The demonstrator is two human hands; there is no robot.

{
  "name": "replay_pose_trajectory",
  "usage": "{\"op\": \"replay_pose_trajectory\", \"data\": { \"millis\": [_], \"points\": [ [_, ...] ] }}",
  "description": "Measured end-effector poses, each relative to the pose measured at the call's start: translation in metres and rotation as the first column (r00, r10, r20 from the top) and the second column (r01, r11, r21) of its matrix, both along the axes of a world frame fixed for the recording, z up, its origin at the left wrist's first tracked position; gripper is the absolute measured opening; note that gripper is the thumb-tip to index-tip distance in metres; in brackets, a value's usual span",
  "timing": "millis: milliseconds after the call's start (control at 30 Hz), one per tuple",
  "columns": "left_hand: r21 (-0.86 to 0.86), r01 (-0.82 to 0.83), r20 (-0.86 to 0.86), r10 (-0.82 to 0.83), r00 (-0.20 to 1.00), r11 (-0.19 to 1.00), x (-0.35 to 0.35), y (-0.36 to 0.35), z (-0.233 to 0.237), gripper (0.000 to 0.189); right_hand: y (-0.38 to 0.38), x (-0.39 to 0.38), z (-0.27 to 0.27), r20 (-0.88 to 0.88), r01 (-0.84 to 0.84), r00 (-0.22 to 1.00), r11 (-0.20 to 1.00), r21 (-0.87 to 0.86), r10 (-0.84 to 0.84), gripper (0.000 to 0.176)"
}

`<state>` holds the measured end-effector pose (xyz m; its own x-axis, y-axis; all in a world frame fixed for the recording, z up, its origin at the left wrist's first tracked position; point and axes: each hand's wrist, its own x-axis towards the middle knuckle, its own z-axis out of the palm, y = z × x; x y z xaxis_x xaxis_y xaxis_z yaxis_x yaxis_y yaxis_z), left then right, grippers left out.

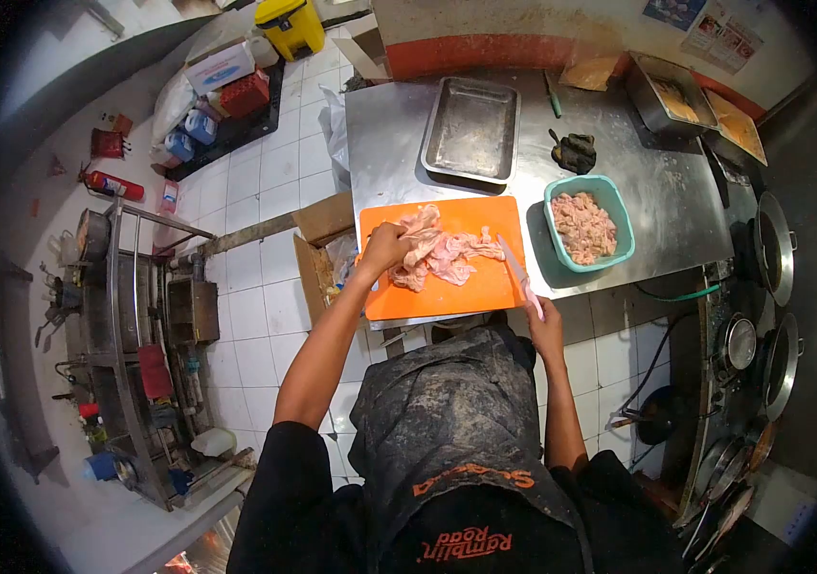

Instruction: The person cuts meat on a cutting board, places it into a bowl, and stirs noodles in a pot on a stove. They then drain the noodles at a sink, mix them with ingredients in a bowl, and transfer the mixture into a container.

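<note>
An orange cutting board (485, 298) lies at the near edge of the steel table. Pale pink raw chicken skin (442, 251) is spread in a loose heap across its middle. My left hand (385, 247) is closed on the left end of the heap. In my right hand (546, 323) is a knife (515, 266) with a pink handle, at the board's right side. Its blade points away from me, the tip close to the right end of the skin. Right of the board, a teal basin (626, 251) holds many small cut pieces of similar pale meat.
Behind the board sits a metal tray (470, 178). A dark cloth-like item (574, 151) and a green-handled tool (553, 94) lie farther back on the steel table (389, 134). Metal containers (662, 105) stand at the back right. A cardboard box (320, 251) is left of the table.
</note>
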<state>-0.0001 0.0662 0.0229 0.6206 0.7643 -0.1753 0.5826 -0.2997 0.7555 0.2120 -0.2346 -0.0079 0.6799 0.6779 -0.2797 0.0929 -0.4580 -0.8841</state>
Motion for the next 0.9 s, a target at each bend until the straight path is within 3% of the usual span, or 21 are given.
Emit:
{"op": "replay_pose_trajectory", "data": {
  "millis": [67,100,200,300,367,400,467,500,567,600,633,700,767,833,867,900],
  "points": [
    [-0.061,0.039,-0.187,-0.050,0.981,0.997,-0.001,-0.001,0.005,0.031,0.000,-0.001,0.002,-0.063,0.005,0.998,1.000,-0.023,-0.006,0.036],
    [-0.063,0.037,-0.189,-0.049,0.981,0.997,0.000,-0.002,0.006,0.031,0.000,0.001,-0.003,-0.019,-0.003,1.000,0.999,-0.039,0.002,0.036],
    [-0.046,-0.003,-0.160,-0.005,0.987,0.999,0.003,-0.008,0.011,0.035,-0.003,0.002,-0.011,0.009,-0.004,1.000,0.998,-0.059,0.005,0.036],
    [0.094,-0.018,-0.121,0.030,0.992,0.995,0.007,-0.013,0.016,0.038,-0.003,0.003,-0.011,-0.014,0.000,1.000,0.999,-0.054,-0.001,0.036],
    [0.045,-0.035,0.063,0.033,0.998,0.998,0.007,-0.015,0.015,0.048,-0.003,0.004,-0.009,-0.022,-0.003,1.000,0.999,-0.044,0.002,0.036],
    [0.045,-0.033,0.062,0.030,0.998,0.998,0.005,-0.014,0.009,0.048,-0.002,0.004,-0.008,-0.038,-0.006,0.999,0.999,-0.052,0.004,0.036],
    [0.192,-0.183,0.096,0.167,0.981,0.964,-0.002,-0.012,-0.009,0.073,-0.006,0.004,-0.013,-0.058,-0.007,0.998,0.998,-0.061,0.003,0.036],
    [0.194,-0.179,0.095,0.164,0.982,0.964,-0.005,-0.016,-0.011,0.073,-0.007,0.005,-0.021,-0.023,0.000,1.000,0.999,-0.043,-0.001,0.037],
    [0.143,-0.216,-0.047,0.224,0.973,0.966,-0.017,-0.034,-0.013,0.088,-0.008,0.006,-0.027,0.010,0.011,1.000,1.000,-0.022,-0.011,0.037],
    [0.287,-0.129,-0.223,0.197,0.955,0.949,-0.019,-0.046,-0.020,0.089,-0.008,0.005,-0.027,0.048,0.023,0.999,1.000,-0.002,-0.023,0.035],
    [0.288,-0.128,-0.227,0.197,0.954,0.949,-0.021,-0.053,-0.026,0.089,-0.007,0.003,-0.026,0.085,0.031,0.996,0.999,0.017,-0.033,0.034],
    [0.280,-0.233,-0.027,0.250,0.968,0.931,-0.019,-0.062,-0.033,0.080,-0.005,0.002,-0.024,0.051,0.026,0.998,1.000,0.003,-0.027,0.034],
    [0.236,-0.235,-0.068,0.257,0.964,0.943,-0.016,-0.063,-0.035,0.074,-0.008,0.002,-0.023,0.025,0.015,1.000,1.000,-0.015,-0.015,0.034],
    [0.021,-0.246,0.114,0.242,0.963,0.969,-0.016,-0.056,-0.043,0.057,-0.005,0.003,-0.024,0.014,-0.005,1.000,1.000,-0.025,0.005,0.037],
    [0.023,-0.249,0.116,0.245,0.963,0.968,-0.020,-0.049,-0.046,0.057,-0.004,0.005,-0.024,0.015,-0.008,1.000,1.000,-0.023,0.008,0.037],
    [-0.121,-0.231,0.128,0.246,0.961,0.965,-0.024,-0.043,-0.039,0.049,-0.003,0.004,-0.014,0.033,-0.014,0.999,0.999,-0.038,0.015,0.037]
  ]
}}
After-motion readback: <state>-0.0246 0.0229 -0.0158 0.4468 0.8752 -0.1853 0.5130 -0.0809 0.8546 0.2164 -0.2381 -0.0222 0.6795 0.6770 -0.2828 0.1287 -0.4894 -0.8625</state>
